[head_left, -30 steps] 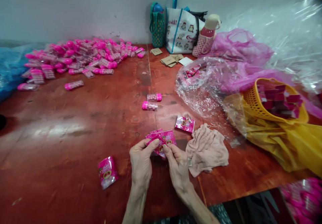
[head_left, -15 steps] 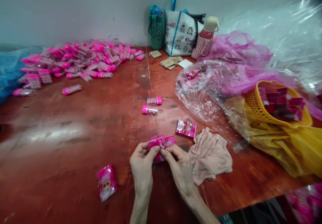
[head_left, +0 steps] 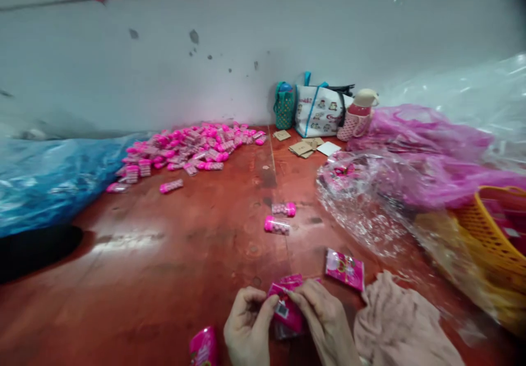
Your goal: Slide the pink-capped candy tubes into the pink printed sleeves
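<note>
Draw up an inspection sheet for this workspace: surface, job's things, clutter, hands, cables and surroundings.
Surface: reddish-brown tabletop, dark marks; bears two clear plastic tubes with pink caps.
Job's things: glossy pink printed packet held; flat pink rectangular packet lying apart, beyond the right hand.
Clutter: crumpled pale-pink cloth; crinkled clear plastic bag; yellow perforated plastic basket, partly out of frame.
Hands: left hand and right hand both pinching the held packet.
Cables: nothing seen.
Surroundings: pale wall with dark patches; white printed bag with blue trim near it.
</note>
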Demonstrator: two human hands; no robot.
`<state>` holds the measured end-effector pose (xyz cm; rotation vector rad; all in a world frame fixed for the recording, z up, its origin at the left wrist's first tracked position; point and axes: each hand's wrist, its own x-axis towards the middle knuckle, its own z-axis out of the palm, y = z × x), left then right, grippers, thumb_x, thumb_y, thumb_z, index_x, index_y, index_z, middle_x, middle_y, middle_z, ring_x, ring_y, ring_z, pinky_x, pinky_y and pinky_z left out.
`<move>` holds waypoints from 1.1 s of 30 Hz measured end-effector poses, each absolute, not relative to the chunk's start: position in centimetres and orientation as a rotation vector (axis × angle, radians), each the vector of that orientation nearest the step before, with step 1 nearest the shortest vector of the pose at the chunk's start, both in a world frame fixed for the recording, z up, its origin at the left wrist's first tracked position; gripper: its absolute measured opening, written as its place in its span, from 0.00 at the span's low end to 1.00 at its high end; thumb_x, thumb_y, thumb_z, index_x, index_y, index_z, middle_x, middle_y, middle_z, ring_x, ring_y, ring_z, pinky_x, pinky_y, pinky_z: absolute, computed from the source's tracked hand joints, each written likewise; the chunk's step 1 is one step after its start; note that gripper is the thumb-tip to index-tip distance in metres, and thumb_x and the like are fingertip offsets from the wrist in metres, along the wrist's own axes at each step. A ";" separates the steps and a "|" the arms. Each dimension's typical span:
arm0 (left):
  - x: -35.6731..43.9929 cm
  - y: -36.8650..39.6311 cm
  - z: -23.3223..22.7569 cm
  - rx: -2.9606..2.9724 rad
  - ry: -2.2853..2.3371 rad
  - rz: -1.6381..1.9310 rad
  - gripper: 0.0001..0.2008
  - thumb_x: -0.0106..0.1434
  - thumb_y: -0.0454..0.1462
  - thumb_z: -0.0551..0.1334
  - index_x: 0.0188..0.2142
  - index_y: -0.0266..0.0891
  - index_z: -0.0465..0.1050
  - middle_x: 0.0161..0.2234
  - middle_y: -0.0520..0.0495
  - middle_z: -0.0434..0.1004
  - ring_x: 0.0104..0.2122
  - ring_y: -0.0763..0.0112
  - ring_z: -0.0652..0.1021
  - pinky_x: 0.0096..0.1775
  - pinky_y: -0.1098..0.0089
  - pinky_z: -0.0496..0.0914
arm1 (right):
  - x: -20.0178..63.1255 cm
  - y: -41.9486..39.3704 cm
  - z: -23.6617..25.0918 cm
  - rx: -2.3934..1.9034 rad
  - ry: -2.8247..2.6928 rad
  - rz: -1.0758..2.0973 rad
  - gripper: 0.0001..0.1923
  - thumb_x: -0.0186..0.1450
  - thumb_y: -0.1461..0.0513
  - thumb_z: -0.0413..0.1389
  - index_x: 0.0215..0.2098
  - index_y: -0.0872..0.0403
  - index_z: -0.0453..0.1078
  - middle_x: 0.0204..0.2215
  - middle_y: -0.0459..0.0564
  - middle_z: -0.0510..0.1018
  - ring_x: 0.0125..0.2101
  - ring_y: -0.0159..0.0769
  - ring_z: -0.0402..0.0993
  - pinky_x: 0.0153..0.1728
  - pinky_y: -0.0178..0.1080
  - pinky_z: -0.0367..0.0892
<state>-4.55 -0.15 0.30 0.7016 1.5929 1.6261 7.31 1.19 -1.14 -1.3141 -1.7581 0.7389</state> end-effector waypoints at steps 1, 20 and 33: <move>-4.5 -0.1 0.4 0.692 1.590 1.640 0.07 0.43 0.33 0.69 0.20 0.37 0.72 0.18 0.55 0.70 0.19 0.77 0.70 0.23 0.80 0.65 | 7.2 1.4 -1.4 -1.298 -1.773 0.707 0.19 0.68 0.56 0.43 0.24 0.54 0.65 0.20 0.45 0.70 0.22 0.31 0.69 0.25 0.30 0.61; -5.8 -0.3 -0.5 0.673 1.583 1.418 0.09 0.44 0.38 0.69 0.24 0.37 0.73 0.17 0.54 0.71 0.17 0.76 0.69 0.20 0.78 0.64 | 7.3 1.9 1.0 -1.288 -1.764 0.760 0.12 0.65 0.61 0.50 0.27 0.54 0.71 0.22 0.46 0.74 0.25 0.32 0.69 0.26 0.32 0.62; -5.2 -0.6 -0.9 0.904 1.668 1.561 0.04 0.51 0.35 0.66 0.28 0.39 0.73 0.23 0.53 0.72 0.23 0.74 0.71 0.27 0.76 0.66 | 7.1 1.7 0.6 -1.348 -1.738 0.885 0.17 0.67 0.58 0.45 0.26 0.55 0.69 0.23 0.47 0.72 0.24 0.32 0.66 0.27 0.33 0.60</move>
